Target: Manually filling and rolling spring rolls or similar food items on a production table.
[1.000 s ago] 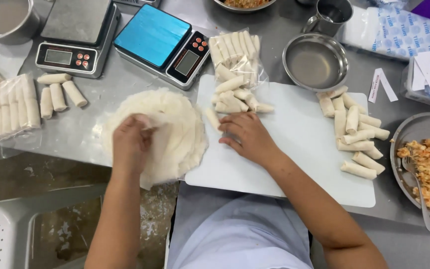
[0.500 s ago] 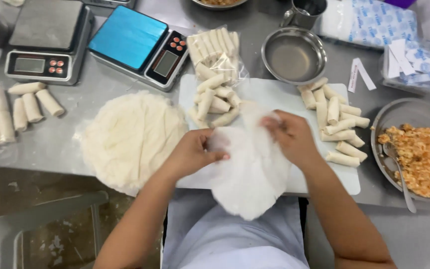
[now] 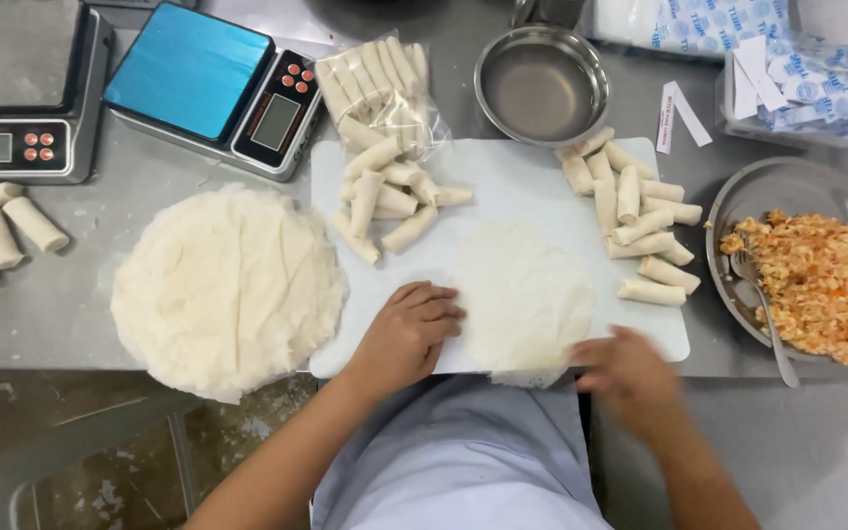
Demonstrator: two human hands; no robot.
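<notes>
Since half a second ago, the thin round white wrapper sheet (image 3: 525, 294), then held up between both hands, has been laid flat on the white rectangular cutting board (image 3: 503, 182). The left hand (image 3: 407, 334) is pressed palm-down on the sheet's left edge, fingers together. The right hand (image 3: 625, 373) is blurred at the sheet's lower right edge; whether it pinches cannot be told. A stack of round white wrappers (image 3: 228, 285) lies just left of the board, and rolled pale spring rolls (image 3: 640, 221) are piled on its right part.

Thin matt dough wrapper (image 3: 524, 294) on a smooth white plastic board (image 3: 503, 186), beside a shiny metal bowl (image 3: 542, 83)
</notes>
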